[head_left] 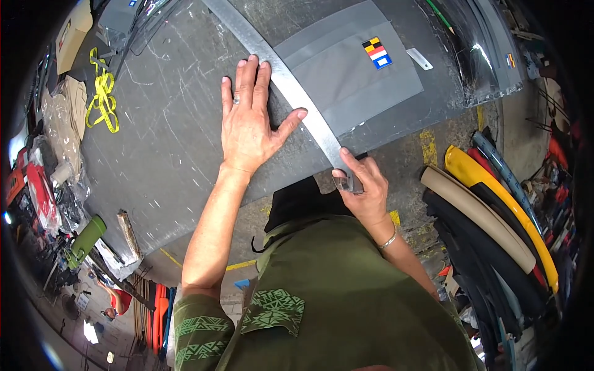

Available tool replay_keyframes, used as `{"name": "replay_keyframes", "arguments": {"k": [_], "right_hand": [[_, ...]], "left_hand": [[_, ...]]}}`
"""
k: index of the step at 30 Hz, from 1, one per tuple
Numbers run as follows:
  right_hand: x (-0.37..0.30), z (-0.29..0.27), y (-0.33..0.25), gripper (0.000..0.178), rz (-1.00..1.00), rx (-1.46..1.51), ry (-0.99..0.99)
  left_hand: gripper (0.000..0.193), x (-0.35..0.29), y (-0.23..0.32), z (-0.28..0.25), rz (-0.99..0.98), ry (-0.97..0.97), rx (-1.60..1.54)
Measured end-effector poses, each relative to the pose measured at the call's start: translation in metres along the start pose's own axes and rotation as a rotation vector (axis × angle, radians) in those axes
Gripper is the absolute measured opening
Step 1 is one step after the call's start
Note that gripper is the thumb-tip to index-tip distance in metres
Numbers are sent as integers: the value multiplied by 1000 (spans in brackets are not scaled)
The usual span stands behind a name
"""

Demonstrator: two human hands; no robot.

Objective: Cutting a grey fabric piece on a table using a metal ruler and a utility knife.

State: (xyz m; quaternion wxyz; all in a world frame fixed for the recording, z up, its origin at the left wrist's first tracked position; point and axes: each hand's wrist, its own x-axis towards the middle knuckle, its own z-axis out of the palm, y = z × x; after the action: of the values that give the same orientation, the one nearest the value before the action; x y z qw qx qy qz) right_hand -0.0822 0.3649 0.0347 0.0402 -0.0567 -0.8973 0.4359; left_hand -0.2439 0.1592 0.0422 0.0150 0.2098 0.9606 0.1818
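A long metal ruler [286, 83] lies slantwise across the dark worktable, along the left edge of a grey fabric panel [346, 74]. My left hand [247, 127] rests flat with fingers spread; its thumb reaches onto the ruler and its fingertips are at the ruler's left edge. At the table's near edge, my right hand [366, 185] is closed around the ruler's near end, thumb on one side and fingers on the other. A dark, shiny end shows between those fingers. The panel carries a small multicoloured patch [377, 53].
A yellow tape measure [103, 93] lies at the table's left. Right of the panel are a small pale strip [420, 59], a green pencil [440, 15] and clear plastic sheeting [482, 55]. Rolls of material, including a yellow roll [495, 191], stand off the table to the right.
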Motion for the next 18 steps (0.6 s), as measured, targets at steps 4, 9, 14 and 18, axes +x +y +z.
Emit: {"name": "replay_keyframes", "arguments": {"k": [4, 9, 14, 18], "right_hand": [[0, -1, -2, 53, 22, 0, -24], [0, 1, -1, 56, 3, 1, 7], [-1, 1, 0, 55, 12, -12, 4], [0, 1, -1, 55, 11, 2, 11]], "left_hand": [[98, -1, -1, 1, 2, -3, 15], [98, -1, -1, 2, 4, 3, 9], [98, -1, -2, 2, 2, 3, 6], [98, -1, -1, 3, 14, 8, 23]]}}
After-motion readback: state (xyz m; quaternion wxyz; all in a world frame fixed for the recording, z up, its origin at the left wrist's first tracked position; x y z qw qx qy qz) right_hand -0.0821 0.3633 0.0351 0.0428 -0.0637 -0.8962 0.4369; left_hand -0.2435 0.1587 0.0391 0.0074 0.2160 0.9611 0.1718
